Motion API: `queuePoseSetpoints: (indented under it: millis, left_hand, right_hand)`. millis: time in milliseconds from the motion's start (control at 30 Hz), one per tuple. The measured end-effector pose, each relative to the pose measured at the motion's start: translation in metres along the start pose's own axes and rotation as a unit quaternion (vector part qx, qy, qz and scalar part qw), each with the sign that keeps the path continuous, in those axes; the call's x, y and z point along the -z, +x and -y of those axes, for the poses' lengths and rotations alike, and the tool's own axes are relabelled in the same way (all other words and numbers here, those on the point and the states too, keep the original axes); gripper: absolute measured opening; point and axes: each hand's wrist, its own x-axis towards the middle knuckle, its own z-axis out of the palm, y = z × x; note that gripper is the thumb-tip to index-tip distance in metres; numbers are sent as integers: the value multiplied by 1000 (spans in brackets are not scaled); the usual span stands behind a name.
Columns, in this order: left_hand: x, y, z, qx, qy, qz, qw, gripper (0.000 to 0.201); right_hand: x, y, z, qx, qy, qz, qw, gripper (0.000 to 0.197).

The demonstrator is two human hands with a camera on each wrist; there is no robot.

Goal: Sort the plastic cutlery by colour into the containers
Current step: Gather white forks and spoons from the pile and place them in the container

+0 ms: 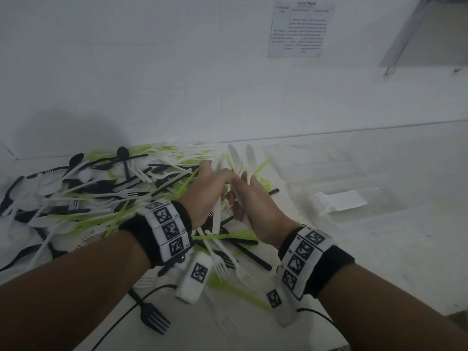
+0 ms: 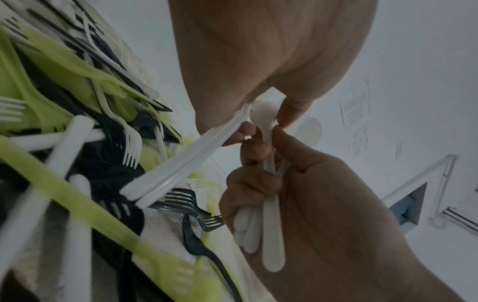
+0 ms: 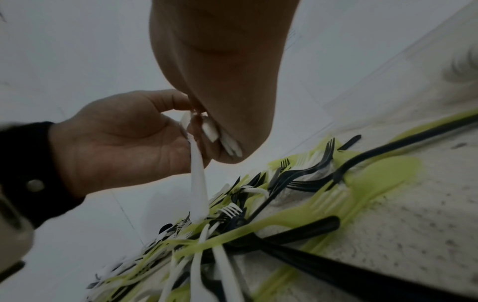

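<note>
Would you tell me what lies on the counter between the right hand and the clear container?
In the head view, only bare counter lies between the right hand and the clear container, apart from a black handle tip.

Bare forearms, black wristbands (image 1: 141, 236), white blocks of square-coded tags (image 1: 169, 230), seemingly 2 thin black cables (image 1: 121, 317)

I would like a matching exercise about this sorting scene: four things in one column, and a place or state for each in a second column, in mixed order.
Things:
1. white spoons
2. black fork
3. clear container
4. printed sheet

Places or states:
A. fixed on the wall, upper right
B. lying alone on the table near the left forearm
C. gripped upright in the right hand
D. standing on the table to the right of the pile, with a little white cutlery inside

Pairs: 1-C, 2-B, 3-D, 4-A
</note>
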Motion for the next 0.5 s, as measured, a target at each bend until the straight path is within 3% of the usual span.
queuePoseSetpoints:
  millis: [100,233,333,500]
  left_hand:
    - [-1,-2,-3,-11,-44,-27,999,11]
    - [1,-4,-6,-14,-70,4,997,4]
    - [3,0,-2,-36,-18,-11,999,16]
    - [19,5,4,-69,0,-92,993,10]
  right_hand:
    - [0,-3,2,15,-29,-1,999,35]
    - [-1,-10,7,24,-40,22,999,36]
    - [-2,-11,6,27,-52,22,998,37]
    - [9,-8,0,26,-74,-85,993,36]
